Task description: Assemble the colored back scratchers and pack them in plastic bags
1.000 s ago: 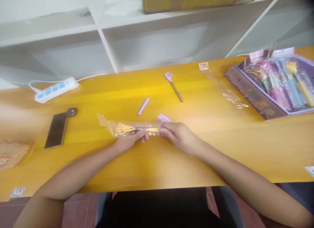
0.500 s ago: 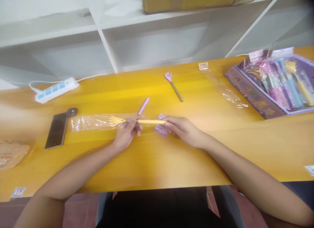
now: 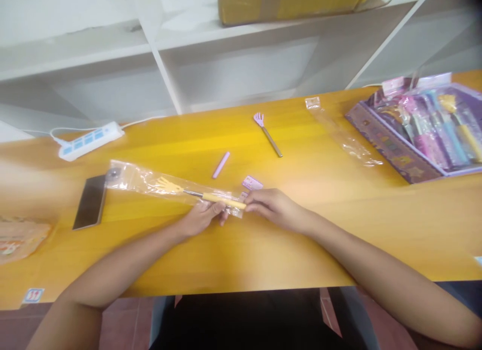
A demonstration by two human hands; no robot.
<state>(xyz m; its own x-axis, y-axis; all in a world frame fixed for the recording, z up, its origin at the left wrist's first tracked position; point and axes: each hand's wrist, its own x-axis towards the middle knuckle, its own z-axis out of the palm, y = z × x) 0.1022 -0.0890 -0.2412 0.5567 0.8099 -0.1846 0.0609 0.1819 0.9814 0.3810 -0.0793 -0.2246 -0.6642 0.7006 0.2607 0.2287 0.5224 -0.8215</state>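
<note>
In head view, we hold yellow scratcher point(image 3: 199, 194) over table point(image 3: 286, 262), along clear sleeve point(image 3: 132, 179); how much lies inside, we cannot tell. Left hand point(image 3: 201, 218): thumb and fingers closed around handle point(image 3: 214, 198) and sleeve, perhaps for steadying both. Right hand point(image 3: 276, 210): fingertips nearly together, pinching handle's end, seemingly for guiding its direction.

From the wearer's head, the one camera faces forward and down, over the lap point(image 3: 241, 322), across the table point(image 3: 320, 247) to the shelf point(image 3: 241, 71) behind, left hand point(image 3: 201, 217) and right hand point(image 3: 276, 209) near, mid-frame.
</note>
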